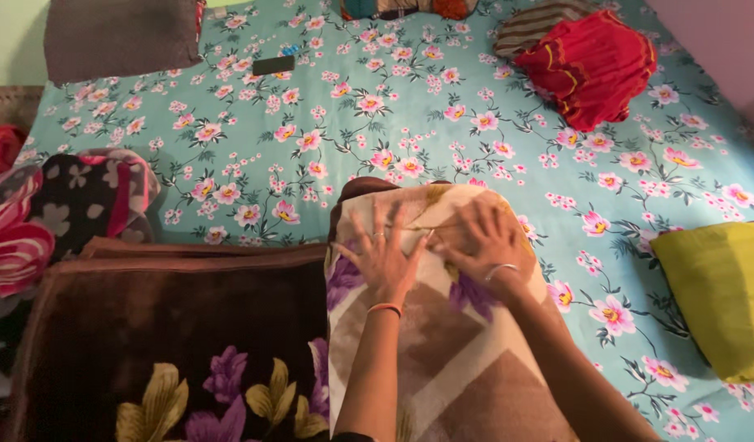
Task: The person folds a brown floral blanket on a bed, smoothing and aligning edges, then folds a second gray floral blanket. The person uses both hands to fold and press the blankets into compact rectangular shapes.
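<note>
A folded cream and brown blanket with purple flowers (467,360) lies on the turquoise flowered bedsheet (328,123) in front of me. My left hand (383,254) rests flat on it with fingers spread. Beside it my right hand (485,241) presses flat on the blanket's far end, fingers apart, a bangle on the wrist. Neither hand grips anything. To the left lies a dark brown plush blanket with purple and yellow flowers (172,336), its edge touching the folded one.
A red cloth bundle (590,65) and a striped pillow (532,24) sit at the far right. A yellow-green pillow (717,295) lies at the right edge. A dark phone (273,65) and a grey cushion (119,37) are at the far left. Patterned blankets (58,213) pile at the left.
</note>
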